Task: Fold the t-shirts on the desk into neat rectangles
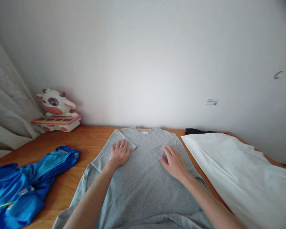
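A grey T-shirt [140,178] lies spread on the wooden table, its collar toward the wall and both sleeves turned inward over the body. My left hand [119,153] rests flat on the folded left sleeve, fingers stretched out and apart. On the other side, my right hand [173,161] touches the folded right sleeve with its fingers slightly bent and spread, holding nothing. Loose folds of the shirt bunch up near the bottom of the view, between my forearms.
A blue garment [26,190] lies crumpled at the left. To the right is a white cloth [238,168], with a black item [195,131] behind it. A cow-shaped toy keyboard [57,111] stands at the back left of the wooden table [90,140], beside a curtain [11,92].
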The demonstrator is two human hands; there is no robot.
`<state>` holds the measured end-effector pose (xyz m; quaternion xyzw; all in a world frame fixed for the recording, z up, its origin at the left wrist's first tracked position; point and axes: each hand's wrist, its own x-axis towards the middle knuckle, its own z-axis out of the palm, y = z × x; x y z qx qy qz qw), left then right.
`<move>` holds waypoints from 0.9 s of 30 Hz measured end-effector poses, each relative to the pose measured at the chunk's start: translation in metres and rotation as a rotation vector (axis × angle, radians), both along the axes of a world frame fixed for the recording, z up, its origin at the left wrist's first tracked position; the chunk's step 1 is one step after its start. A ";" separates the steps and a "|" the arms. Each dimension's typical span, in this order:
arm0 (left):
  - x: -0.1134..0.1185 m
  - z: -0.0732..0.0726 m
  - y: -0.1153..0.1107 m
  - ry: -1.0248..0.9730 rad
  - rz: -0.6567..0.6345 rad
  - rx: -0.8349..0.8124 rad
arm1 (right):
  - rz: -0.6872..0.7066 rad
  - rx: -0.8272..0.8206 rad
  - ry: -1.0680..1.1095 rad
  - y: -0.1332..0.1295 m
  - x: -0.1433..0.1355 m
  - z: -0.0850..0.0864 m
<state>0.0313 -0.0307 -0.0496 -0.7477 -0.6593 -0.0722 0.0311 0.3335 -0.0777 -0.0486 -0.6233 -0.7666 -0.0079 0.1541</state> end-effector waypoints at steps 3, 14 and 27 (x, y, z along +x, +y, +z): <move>-0.002 -0.004 0.000 -0.012 -0.011 0.044 | 0.012 -0.121 -0.018 -0.015 -0.002 -0.004; -0.003 0.013 -0.020 -0.097 -0.238 -0.127 | -0.019 -0.229 -0.016 -0.017 -0.006 0.000; -0.077 -0.019 -0.106 0.013 -0.149 0.125 | 0.020 0.067 0.096 -0.021 -0.001 -0.004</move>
